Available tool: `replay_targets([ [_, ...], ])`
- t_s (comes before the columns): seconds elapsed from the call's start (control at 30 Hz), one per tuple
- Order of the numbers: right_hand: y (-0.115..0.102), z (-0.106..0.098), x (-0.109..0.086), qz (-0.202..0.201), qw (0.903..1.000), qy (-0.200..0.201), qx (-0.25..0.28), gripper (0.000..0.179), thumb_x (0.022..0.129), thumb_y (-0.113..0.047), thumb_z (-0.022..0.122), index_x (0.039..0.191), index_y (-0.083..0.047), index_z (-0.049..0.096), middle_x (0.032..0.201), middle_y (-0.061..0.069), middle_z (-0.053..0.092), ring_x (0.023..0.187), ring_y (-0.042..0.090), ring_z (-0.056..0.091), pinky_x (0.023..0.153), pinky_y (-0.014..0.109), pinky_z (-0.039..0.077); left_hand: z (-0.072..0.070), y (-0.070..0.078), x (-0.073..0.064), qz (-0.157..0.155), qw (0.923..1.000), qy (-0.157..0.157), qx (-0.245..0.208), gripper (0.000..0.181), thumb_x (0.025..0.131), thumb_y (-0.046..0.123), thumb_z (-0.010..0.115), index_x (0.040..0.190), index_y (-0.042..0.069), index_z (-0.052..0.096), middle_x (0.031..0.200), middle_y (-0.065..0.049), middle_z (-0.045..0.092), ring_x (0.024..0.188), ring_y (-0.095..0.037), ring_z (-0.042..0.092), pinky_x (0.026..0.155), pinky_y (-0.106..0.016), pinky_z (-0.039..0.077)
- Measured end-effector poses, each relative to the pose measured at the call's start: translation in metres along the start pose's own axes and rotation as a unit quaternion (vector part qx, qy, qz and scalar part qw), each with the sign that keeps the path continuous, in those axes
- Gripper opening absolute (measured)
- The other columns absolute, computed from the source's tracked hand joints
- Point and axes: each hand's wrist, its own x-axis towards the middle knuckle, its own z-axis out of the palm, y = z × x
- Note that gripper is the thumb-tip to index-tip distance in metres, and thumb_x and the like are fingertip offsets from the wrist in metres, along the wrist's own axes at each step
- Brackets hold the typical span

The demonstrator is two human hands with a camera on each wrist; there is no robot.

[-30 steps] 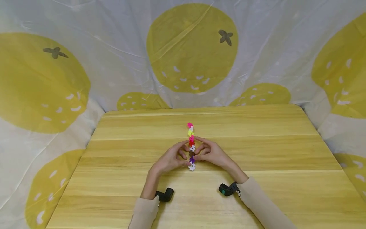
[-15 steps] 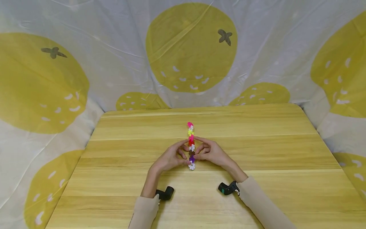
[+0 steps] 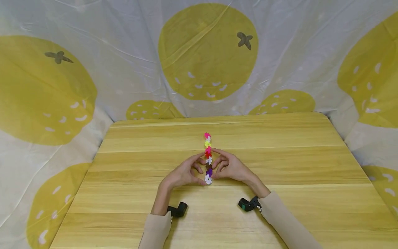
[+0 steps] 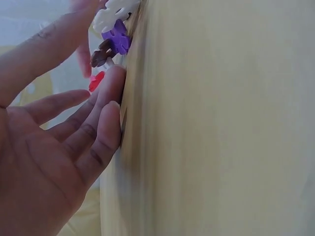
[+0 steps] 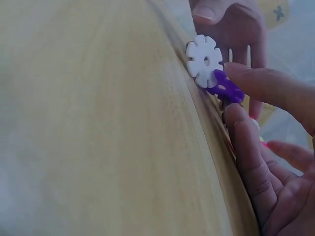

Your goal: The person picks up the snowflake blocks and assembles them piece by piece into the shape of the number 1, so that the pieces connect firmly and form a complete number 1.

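A chain of interlocking flower-shaped plastic discs (image 3: 208,160) lies on the table, running away from me: white, purple, brown, white, red, pink, yellow, white, pink. My left hand (image 3: 184,172) is along its left side, fingers loosely bent and thumb tip by the near white disc (image 5: 199,64). In the right wrist view that thumb is apart from the disc. On the other side my right hand (image 3: 234,168) has its index fingertip by the pink and red discs. Its thumb tip is right beside the purple disc (image 5: 227,89). Neither hand is curled round the chain.
The wooden table (image 3: 280,148) has rounded far corners. Behind it hangs a white cloth (image 3: 133,52) printed with yellow fruit. A black wrist camera (image 3: 178,210) is on the left wrist, and another black camera (image 3: 248,204) on the right.
Both thumbs have shifted: the left moved nearer to me along the white disc, the right from the purple disc toward the white one. The near end of the chain has straightened slightly.
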Motion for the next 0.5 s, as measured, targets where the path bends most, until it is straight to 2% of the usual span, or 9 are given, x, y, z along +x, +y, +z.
replay_targets([
  [0.2, 0.0019, 0.0009, 0.0007, -0.006, 1.0000, 0.006, -0.005, 0.100, 0.078, 0.004, 0.086, 0.162, -0.010, 0.033, 0.108, 0.027, 0.065, 0.080, 0.014, 0.070, 0.075, 0.025, 0.059, 0.0015, -0.0012, 0.0018, -0.002, 1.0000, 0.003, 0.007, 0.106, 0.077, 0.002, 0.091, 0.162, 0.007, 0.029, 0.137, -0.015, 0.055, 0.108, -0.028, 0.062, 0.085, -0.033, 0.058],
  [0.5, 0.0011, 0.0022, 0.0013, -0.008, 0.9997, 0.017, -0.017, 0.093, 0.081, 0.004, 0.084, 0.160, -0.007, 0.035, 0.105, 0.027, 0.065, 0.077, 0.012, 0.067, 0.073, 0.022, 0.058, 0.0018, -0.0032, 0.0034, -0.006, 0.9999, 0.012, 0.007, 0.097, 0.083, 0.006, 0.087, 0.162, 0.008, 0.030, 0.135, -0.014, 0.055, 0.107, -0.027, 0.062, 0.083, -0.025, 0.055],
])
